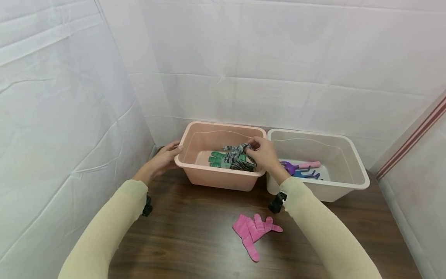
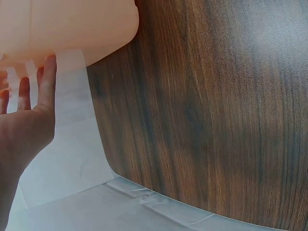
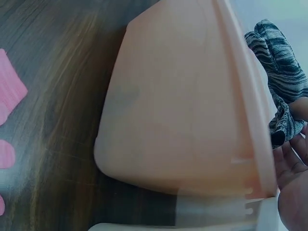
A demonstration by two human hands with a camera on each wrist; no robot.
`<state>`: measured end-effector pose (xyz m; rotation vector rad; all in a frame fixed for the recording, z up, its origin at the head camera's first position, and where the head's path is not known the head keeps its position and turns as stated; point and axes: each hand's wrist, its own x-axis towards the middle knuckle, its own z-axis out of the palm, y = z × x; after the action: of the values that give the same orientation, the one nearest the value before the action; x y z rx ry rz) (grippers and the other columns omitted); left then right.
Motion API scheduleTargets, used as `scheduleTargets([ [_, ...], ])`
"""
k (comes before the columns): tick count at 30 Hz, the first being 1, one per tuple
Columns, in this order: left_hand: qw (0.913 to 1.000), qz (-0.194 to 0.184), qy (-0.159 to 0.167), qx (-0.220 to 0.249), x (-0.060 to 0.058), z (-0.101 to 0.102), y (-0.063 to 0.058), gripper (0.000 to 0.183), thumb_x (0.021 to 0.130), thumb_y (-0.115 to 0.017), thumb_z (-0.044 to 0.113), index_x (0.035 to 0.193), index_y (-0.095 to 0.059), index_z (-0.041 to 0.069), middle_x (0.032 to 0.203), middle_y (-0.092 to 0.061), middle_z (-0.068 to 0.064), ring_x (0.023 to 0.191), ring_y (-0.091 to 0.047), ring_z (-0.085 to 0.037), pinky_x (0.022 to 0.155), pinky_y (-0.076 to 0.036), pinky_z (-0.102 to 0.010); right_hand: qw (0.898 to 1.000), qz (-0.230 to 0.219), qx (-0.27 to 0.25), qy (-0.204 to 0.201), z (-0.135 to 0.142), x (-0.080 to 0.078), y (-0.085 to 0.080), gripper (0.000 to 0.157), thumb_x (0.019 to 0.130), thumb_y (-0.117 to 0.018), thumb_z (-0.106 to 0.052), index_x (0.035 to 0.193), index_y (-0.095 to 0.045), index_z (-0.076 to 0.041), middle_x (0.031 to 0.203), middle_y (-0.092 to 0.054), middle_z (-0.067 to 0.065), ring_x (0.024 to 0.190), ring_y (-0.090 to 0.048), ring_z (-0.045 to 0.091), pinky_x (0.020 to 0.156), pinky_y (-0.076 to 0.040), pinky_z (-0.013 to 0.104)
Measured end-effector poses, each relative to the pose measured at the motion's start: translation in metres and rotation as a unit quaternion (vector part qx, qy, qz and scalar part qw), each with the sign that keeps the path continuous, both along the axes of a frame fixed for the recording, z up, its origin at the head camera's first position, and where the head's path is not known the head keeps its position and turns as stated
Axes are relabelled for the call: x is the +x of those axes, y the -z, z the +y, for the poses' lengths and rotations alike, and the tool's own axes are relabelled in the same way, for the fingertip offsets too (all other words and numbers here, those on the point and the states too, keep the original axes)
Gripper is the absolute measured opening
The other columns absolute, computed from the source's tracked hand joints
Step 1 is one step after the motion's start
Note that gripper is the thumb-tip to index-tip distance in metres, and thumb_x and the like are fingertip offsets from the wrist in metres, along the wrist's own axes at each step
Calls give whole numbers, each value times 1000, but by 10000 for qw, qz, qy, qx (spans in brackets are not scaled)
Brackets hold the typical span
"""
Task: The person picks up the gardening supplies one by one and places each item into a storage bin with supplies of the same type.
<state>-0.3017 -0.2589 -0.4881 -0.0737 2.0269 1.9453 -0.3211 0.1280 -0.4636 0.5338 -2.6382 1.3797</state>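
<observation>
My right hand [image 1: 263, 155] pinches a black-and-white striped knit glove [image 1: 237, 150] over the right end of a peach plastic bin [image 1: 219, 182]. In the right wrist view the striped glove [image 3: 279, 55] shows beyond the bin's rim, bunched at the thumb and fingers. Beneath it, inside the bin, lie a green glove [image 1: 216, 159] and a darker striped glove piece [image 1: 242, 166]. At the bin's left end, my left hand [image 1: 161, 159] rests against the rim. Its fingers [image 2: 47, 86] look extended against the bin wall in the left wrist view.
A pink glove [image 1: 253, 231] lies on the dark wood table [image 1: 188, 232] in front of the bins. Right beside the peach bin stands a white bin [image 1: 348, 170] with a purple tool [image 1: 290, 167], a blue fork-like tool [image 1: 306, 175] and a pink handle [image 1: 310, 164]. White sheeting surrounds the table.
</observation>
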Motion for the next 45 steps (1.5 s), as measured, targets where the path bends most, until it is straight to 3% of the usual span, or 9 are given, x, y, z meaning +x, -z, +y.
scheduleTargets([
  [13, 10000, 14, -13, 59, -1, -2, 1, 64, 115, -46, 28, 170, -19, 11, 174, -21, -18, 152, -35, -45, 114, -39, -65, 9997, 79, 232, 50, -2, -3, 12, 13, 97, -77, -15, 107, -73, -8, 96, -71, 8, 89, -65, 24, 82, -57, 43],
  [45, 10000, 5, 18, -63, 2, -3, 1, 65, 115, -46, 30, 171, -18, 13, 173, -21, -19, 152, -36, -45, 115, -40, -64, 9985, 192, 510, -1, -2, 0, 15, 13, 96, -79, -17, 106, -75, -11, 95, -73, 6, 87, -68, 23, 79, -58, 43],
])
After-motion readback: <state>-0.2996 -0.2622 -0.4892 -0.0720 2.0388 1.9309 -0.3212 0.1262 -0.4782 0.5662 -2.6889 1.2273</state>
